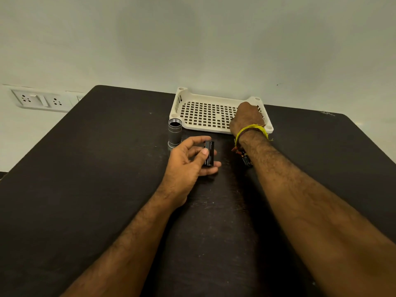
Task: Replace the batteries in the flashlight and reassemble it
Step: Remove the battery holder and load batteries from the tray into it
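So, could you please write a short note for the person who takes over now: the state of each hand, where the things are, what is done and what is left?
Left hand: holds the black battery holder between thumb and fingers, just above the table.
Right hand: reaches into the white perforated tray at its right end; what it grips, if anything, is hidden.
Flashlight body: stands upright on the table, threaded end open, left of the tray's near corner.
Small dark items lie under the right wrist, possibly batteries.
Done: flashlight opened, holder out.
Left: fit new batteries, insert holder, screw the flashlight closed.
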